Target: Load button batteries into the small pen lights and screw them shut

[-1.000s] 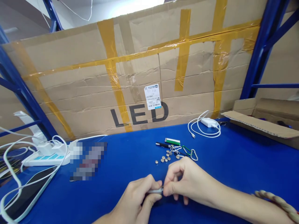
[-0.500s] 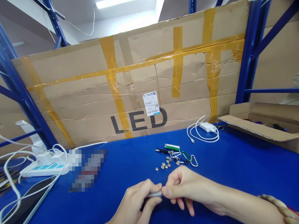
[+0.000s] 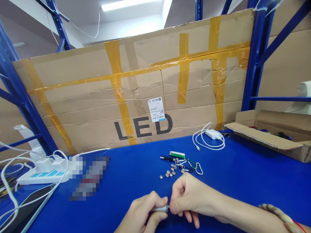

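A slim silver-grey tube [image 3: 159,209] is pinched between the thumb and forefinger of the left hand [image 3: 141,211], with its right end left exposed. At that end, the thumb and fingertips of the right hand [image 3: 194,194] are pressed together; whatever is pinched between them is hidden. Around the right wrist a braided band [image 3: 274,211] is worn.

Just beyond the tube, small round metal discs [image 3: 170,175] are scattered on the blue worktop [image 3: 121,181]. Behind the discs, still beyond the tube, are laid a black pen-like tube [image 3: 167,158], a silver-and-green cylinder [image 3: 177,155] and several carabiners [image 3: 199,169]. Well to the left of the tube, a white power strip [image 3: 43,176] is crowded with plugs and cables. Beyond the tube and to its right, a white adapter [image 3: 213,134] is placed beside its looped cable [image 3: 206,146], and farther right an open carton [image 3: 269,137] is seen. Farthest beyond the tube, a taped cardboard panel [image 3: 92,110] is marked "LED".
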`<action>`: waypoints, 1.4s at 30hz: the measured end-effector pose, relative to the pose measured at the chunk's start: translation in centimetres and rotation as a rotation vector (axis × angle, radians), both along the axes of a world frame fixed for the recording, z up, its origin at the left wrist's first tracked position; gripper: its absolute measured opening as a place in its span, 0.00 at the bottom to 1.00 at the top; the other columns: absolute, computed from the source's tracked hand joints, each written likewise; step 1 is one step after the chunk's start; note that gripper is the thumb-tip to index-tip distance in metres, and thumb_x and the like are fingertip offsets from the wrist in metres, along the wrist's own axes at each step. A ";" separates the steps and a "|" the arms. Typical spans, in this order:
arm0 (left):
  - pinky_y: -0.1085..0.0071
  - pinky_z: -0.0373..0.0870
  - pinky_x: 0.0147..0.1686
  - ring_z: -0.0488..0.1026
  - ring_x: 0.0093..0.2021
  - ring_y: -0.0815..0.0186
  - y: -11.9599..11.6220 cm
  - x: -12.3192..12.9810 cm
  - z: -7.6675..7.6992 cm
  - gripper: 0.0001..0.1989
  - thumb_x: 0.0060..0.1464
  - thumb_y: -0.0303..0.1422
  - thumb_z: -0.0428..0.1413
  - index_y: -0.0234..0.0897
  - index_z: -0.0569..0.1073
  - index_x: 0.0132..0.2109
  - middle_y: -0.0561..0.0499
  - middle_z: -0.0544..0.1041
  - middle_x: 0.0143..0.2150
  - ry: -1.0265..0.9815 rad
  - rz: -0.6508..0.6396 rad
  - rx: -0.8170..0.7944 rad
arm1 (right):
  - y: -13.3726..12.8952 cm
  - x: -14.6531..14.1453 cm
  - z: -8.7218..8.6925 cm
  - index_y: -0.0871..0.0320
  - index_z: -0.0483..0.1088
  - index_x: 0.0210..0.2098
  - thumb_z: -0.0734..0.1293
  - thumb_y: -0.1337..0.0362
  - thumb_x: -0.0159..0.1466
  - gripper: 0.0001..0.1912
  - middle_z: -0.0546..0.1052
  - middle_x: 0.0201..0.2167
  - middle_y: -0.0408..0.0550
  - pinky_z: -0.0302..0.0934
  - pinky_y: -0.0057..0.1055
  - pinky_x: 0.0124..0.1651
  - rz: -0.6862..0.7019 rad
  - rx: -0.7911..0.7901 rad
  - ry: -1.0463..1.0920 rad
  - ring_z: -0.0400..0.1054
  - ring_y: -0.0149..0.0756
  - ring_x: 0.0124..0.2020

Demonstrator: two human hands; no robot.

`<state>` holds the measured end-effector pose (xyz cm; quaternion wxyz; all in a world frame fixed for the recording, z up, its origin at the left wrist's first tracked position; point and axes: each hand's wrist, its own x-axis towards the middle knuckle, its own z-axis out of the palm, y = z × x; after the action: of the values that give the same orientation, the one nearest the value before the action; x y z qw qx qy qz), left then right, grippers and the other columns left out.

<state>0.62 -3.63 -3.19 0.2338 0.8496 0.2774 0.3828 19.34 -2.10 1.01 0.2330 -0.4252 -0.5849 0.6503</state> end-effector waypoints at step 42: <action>0.80 0.55 0.24 0.60 0.22 0.73 -0.4 0.6 2.5 0.08 0.58 0.31 0.44 0.33 0.66 0.37 0.55 0.65 0.23 0.190 -0.032 -0.300 | 1.0 2.0 -0.8 0.60 0.70 0.30 0.61 0.67 0.65 0.09 0.73 0.26 0.40 0.54 0.20 0.25 0.181 1.614 -0.193 0.66 0.22 0.24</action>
<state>1.23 -3.99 -0.66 0.3369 0.8417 0.3387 0.2515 21.38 -1.09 0.21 0.3628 -0.1317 -0.9225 0.0059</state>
